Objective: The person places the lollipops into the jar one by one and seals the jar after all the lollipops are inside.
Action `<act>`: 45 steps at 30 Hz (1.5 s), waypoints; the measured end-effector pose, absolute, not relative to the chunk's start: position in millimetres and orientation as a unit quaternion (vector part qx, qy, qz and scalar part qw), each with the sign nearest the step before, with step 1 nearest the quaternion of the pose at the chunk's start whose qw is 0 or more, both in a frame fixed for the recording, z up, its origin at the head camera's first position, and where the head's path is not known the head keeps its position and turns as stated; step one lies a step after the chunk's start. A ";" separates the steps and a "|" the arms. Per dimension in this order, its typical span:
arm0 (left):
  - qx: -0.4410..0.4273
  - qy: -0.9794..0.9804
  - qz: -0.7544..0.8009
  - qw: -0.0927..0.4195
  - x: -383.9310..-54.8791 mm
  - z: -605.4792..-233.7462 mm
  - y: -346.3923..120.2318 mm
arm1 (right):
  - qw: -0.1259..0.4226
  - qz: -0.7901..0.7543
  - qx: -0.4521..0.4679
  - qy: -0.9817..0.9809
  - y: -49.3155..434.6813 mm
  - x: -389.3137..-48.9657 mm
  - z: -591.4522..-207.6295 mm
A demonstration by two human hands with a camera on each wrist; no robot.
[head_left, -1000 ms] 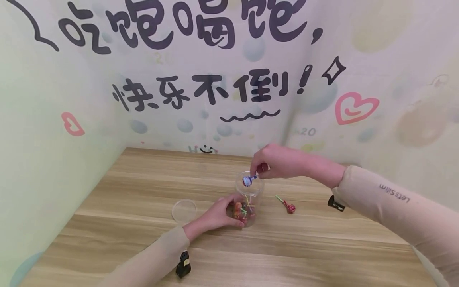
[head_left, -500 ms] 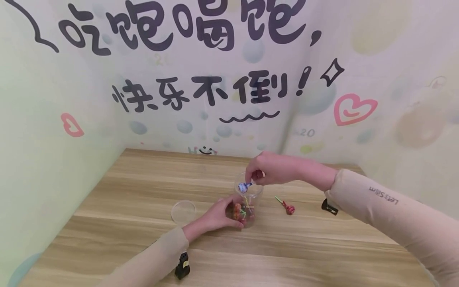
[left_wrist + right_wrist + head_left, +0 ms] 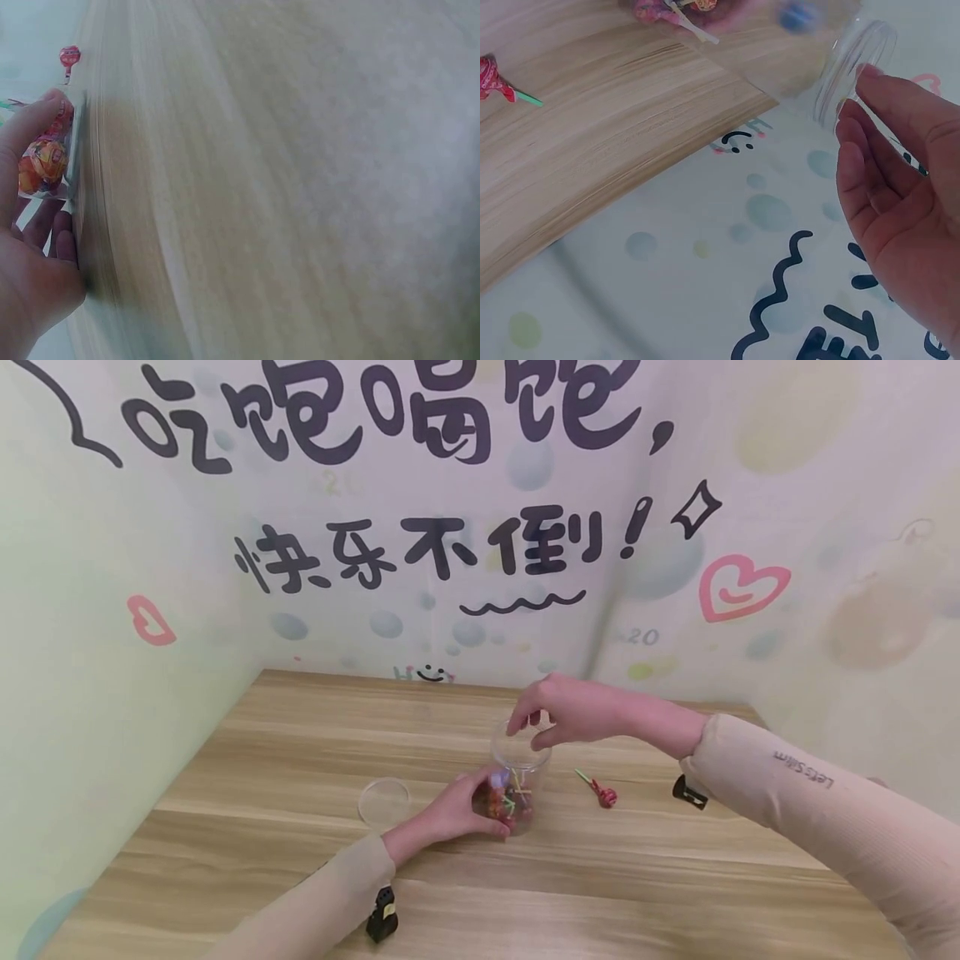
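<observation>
A clear plastic jar (image 3: 534, 777) stands upright on the table, with several wrapped lollipops in its lower part. My left hand (image 3: 453, 806) grips the jar low on its left side, thumb in front; in the left wrist view, orange-wrapped lollipops (image 3: 46, 161) show through the wall beside the thumb. Over the open mouth is my right hand (image 3: 573, 708), thumb and fingers parted and holding nothing. A blue-wrapped lollipop (image 3: 798, 16), blurred in the right wrist view, is inside the jar below the rim. To the right of the jar lies a red lollipop (image 3: 606, 794) with a green stick.
A round clear lid (image 3: 385, 802) lies flat on the wooden table (image 3: 600, 893), left of the jar. Behind the table's back edge rises a wall covering (image 3: 360, 635) with black lettering. Each wrist wears a small black device (image 3: 382, 917).
The right hand first moved slightly left and down with the blue lollipop, then its fingers parted. The lollipop has dropped into the jar. The left hand has kept its grip.
</observation>
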State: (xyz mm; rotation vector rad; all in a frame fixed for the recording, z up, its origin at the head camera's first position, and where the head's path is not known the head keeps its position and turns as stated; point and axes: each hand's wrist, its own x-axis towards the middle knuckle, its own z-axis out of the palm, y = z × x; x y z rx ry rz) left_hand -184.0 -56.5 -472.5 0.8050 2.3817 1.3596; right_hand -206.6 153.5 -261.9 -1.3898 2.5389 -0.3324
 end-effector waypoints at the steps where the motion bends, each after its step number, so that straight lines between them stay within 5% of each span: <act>1: 0.282 0.825 0.470 0.138 -184.2 -472.7 -56.5 | 0.109 -0.114 -0.472 0.867 154.7 -206.9 -262.0; 45: 0.288 0.813 0.489 0.131 -184.6 -474.2 -56.4 | 0.054 -0.177 -0.440 0.879 190.9 -211.1 -262.8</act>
